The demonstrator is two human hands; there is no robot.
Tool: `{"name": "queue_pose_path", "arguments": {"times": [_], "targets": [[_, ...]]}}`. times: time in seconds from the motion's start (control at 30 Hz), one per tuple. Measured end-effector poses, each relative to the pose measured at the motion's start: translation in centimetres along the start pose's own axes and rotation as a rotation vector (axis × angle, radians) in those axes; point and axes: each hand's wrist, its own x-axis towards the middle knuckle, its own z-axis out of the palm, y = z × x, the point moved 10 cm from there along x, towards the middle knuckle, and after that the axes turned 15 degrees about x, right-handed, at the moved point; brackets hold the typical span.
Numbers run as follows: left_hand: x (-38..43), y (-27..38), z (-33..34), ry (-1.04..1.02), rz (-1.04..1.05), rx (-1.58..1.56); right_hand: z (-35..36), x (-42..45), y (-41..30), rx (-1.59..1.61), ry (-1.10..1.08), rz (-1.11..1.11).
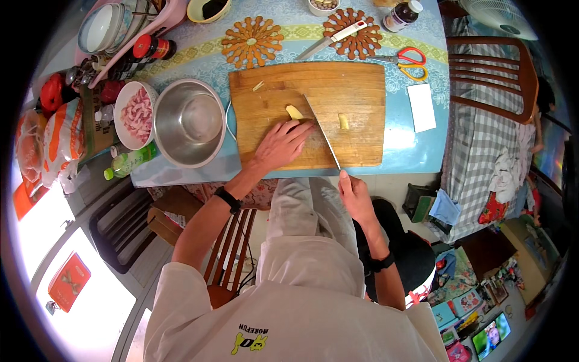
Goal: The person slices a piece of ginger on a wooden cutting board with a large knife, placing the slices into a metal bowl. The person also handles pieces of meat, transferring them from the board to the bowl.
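Note:
On the wooden cutting board (271, 97), my left hand (282, 144) lies palm down, fingertips close to the blade. A pale yellow piece of what looks like peeled ginger (294, 112) shows just beyond its fingers. Whatever may be under the fingertips is hidden. My right hand (355, 194) grips the handle of a kitchen knife (322, 131) at the board's near edge. Its blade stands edge-down on or just over the board, slanting away to the left. Right of the blade rests a second yellow piece (344, 121). Thin pale slivers (258, 86) lie at the board's far left.
Left of the board stand a steel basin (190, 154) and a bowl of raw sliced meat (135, 115). Beyond the board are a white-handled knife (334, 40), two wooden trivets (251, 41) (353, 34) and scissors (411, 63). A white card (421, 107) lies at right.

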Motion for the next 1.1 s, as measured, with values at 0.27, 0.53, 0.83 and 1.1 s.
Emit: {"name": "queue_pose_path", "arguments": {"times": [0.27,0.53,0.83,1.1], "targets": [[-0.1,0.2,0.2,-0.021,0.007,-0.083,-0.4,-0.6,0.8,0.012,-0.024,0.071],[-0.2,0.1,0.4,-0.045,0.027,-0.076,0.1,1.5,0.8,0.223,-0.04,0.139],[-0.4,0.0,-0.2,0.057,-0.008,-0.1,-2.3,-0.5,-0.3,0.503,-0.05,0.238],[0.5,-0.3,-1.0,0.061,-0.047,-0.05,-5.1,-3.8,-0.2,0.32,-0.006,0.175]]}}
